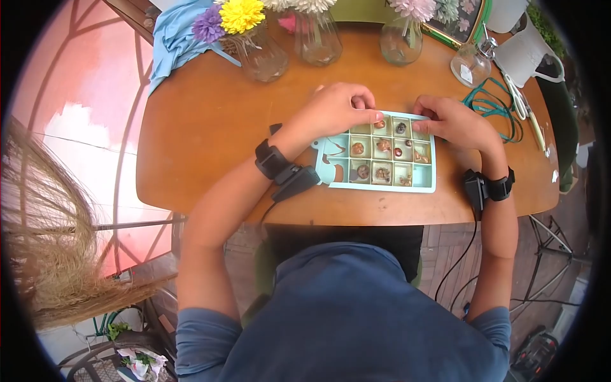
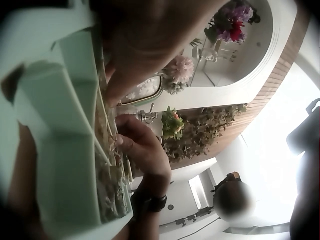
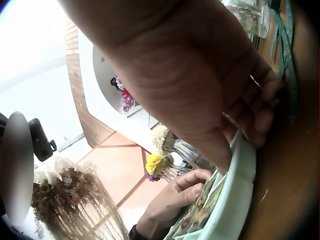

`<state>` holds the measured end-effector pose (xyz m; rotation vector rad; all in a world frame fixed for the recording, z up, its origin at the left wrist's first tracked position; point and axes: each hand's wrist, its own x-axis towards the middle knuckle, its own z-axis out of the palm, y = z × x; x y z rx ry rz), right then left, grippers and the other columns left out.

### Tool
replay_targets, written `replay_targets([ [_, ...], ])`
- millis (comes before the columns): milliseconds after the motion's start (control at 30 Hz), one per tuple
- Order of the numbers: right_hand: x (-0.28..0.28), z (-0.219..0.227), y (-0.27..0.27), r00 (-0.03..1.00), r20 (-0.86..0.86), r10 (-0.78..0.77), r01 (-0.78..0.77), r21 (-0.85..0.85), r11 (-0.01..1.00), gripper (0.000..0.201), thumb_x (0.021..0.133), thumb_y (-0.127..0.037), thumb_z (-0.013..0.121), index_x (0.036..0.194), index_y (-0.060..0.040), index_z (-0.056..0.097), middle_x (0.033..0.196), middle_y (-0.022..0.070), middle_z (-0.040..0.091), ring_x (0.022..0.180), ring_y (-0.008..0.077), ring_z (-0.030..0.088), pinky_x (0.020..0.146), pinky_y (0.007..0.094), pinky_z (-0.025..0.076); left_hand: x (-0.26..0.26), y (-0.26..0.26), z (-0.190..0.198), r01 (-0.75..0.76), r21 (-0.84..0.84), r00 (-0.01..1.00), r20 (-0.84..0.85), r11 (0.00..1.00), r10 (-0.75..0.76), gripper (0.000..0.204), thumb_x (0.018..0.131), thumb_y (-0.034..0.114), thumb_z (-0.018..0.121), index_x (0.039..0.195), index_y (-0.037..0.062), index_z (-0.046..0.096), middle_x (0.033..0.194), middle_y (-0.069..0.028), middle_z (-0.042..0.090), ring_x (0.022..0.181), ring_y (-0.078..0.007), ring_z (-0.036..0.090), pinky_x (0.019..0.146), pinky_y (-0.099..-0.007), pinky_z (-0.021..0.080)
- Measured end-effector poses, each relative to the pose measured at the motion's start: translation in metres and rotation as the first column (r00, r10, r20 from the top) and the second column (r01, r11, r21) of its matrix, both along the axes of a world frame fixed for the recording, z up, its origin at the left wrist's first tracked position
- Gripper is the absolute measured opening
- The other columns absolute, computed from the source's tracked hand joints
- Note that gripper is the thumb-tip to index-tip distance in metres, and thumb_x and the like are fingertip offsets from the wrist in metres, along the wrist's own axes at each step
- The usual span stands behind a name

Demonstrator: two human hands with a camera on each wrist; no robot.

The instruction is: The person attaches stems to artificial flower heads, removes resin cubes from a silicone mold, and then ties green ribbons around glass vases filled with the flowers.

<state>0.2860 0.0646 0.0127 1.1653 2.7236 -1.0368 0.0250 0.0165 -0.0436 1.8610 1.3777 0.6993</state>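
A pale teal tray [image 1: 387, 189], divided into square compartments, lies on the table; small brown, red and dark pieces sit in clear boxes in many of them. The left column is bare teal with odd-shaped openings. At the far rim the left hand [image 1: 344, 109] has its thumb over the edge and its fingers bent behind. The right hand [image 1: 455, 122] grips the far right corner, thumb inside and fingers outside. In the right wrist view, the right hand [image 3: 185, 85] holds the tray wall [image 3: 240, 185]. In the left wrist view, the right hand [image 2: 145, 150] is across the tray [image 2: 65, 165].
Glass vases [image 1: 259, 58] with flowers stand along the table's back. At the right are a glass bottle [image 1: 470, 67], a white pitcher [image 1: 525, 54], green ribbon [image 1: 487, 102] and a pale-handled tool [image 1: 536, 130]. Blue cloth [image 1: 175, 41] lies at the back left.
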Motion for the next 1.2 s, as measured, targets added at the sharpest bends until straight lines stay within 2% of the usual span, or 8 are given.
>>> replay_targets([
  [167,0.001,0.0,0.001,0.999,-0.007,0.035,-0.035,0.02,0.999,0.027,0.091,-0.026,0.066,0.1,-0.0005,0.062,0.081,0.0132,0.064,0.075,0.0265,0.06,0.068,0.037,0.048,0.0,-0.002,0.008,0.036,0.016,0.994,-0.099,0.999,-0.034,0.037,0.085,0.035,0.074,0.104,0.0043,0.067,0.082,-0.0023,0.064,0.074,-0.0118,0.057,0.065,-0.0278,0.046],
  [267,0.004,-0.008,0.004,0.998,-0.047,0.044,-0.042,0.033,0.999,0.025,0.091,-0.023,0.067,0.099,-0.0016,0.06,0.073,0.005,0.057,0.069,0.0149,0.052,0.063,0.0323,0.044,0.002,-0.009,0.017,0.126,0.173,0.975,-0.201,0.977,-0.091,0.047,0.086,0.039,0.072,0.116,0.0052,0.062,0.099,-0.0084,0.065,0.091,-0.0209,0.059,0.079,-0.0348,0.047],
  [400,0.007,-0.009,0.006,0.998,-0.035,0.043,-0.043,-0.003,0.999,0.028,0.09,-0.026,0.068,0.1,-0.0013,0.06,0.075,0.0062,0.058,0.069,0.0162,0.053,0.063,0.0327,0.044,0.017,-0.034,0.041,0.297,0.252,0.897,-0.404,0.921,-0.179,0.061,0.083,0.044,0.071,0.129,0.0071,0.055,0.121,-0.0151,0.058,0.117,-0.0323,0.052,0.1,-0.0448,0.039],
  [567,0.007,0.002,0.003,0.997,0.025,0.079,-0.08,0.015,0.997,0.037,0.09,-0.034,0.066,0.106,-0.0009,0.061,0.086,0.0142,0.066,0.079,0.0277,0.061,0.071,0.038,0.048,0.026,-0.059,0.049,0.373,0.196,0.863,-0.433,0.907,-0.261,0.084,0.071,0.048,0.08,0.138,0.0087,0.049,0.141,-0.0207,0.043,0.129,-0.0393,0.041,0.11,-0.0468,0.03],
  [600,0.008,0.0,0.003,0.997,0.015,0.074,-0.074,0.027,0.997,0.035,0.09,-0.032,0.068,0.105,-0.0013,0.061,0.083,0.0122,0.063,0.076,0.0253,0.059,0.069,0.037,0.047,0.028,-0.062,0.049,0.392,0.197,0.845,-0.463,0.898,-0.267,0.089,0.068,0.049,0.081,0.14,0.009,0.047,0.143,-0.022,0.04,0.13,-0.0408,0.039,0.111,-0.047,0.029],
  [800,0.007,-0.005,0.006,0.997,-0.019,0.076,-0.075,0.045,0.996,0.033,0.088,-0.03,0.071,0.103,-0.0024,0.06,0.076,0.0073,0.057,0.07,0.0192,0.053,0.063,0.0346,0.044,0.032,-0.06,0.028,0.429,0.3,0.826,-0.512,0.852,-0.236,0.095,0.063,0.044,0.083,0.142,0.0097,0.044,0.143,-0.0246,0.038,0.13,-0.0416,0.039,0.111,-0.0485,0.027],
  [1000,0.007,-0.003,0.008,0.998,-0.023,0.06,-0.06,-0.013,0.998,0.03,0.09,-0.03,0.069,0.101,-0.0041,0.06,0.074,0.0026,0.055,0.069,0.0144,0.051,0.062,0.0322,0.043,0.03,-0.058,0.036,0.414,0.21,0.847,-0.445,0.886,-0.29,0.09,0.061,0.036,0.08,0.141,0.0089,0.045,0.138,-0.0243,0.041,0.129,-0.0396,0.04,0.107,-0.0447,0.031],
  [1200,0.004,-0.001,0.003,0.998,-0.061,0.003,-0.006,-0.041,0.999,0.019,0.094,-0.022,0.062,0.1,-0.0043,0.059,0.074,0.0006,0.054,0.069,0.0123,0.053,0.061,0.0288,0.045,-0.033,-0.079,0.047,0.285,0.24,0.843,-0.524,0.928,-0.124,0.09,0.06,0.035,0.08,0.14,0.0096,0.046,0.141,-0.0245,0.041,0.129,-0.0414,0.041,0.109,-0.047,0.031],
])
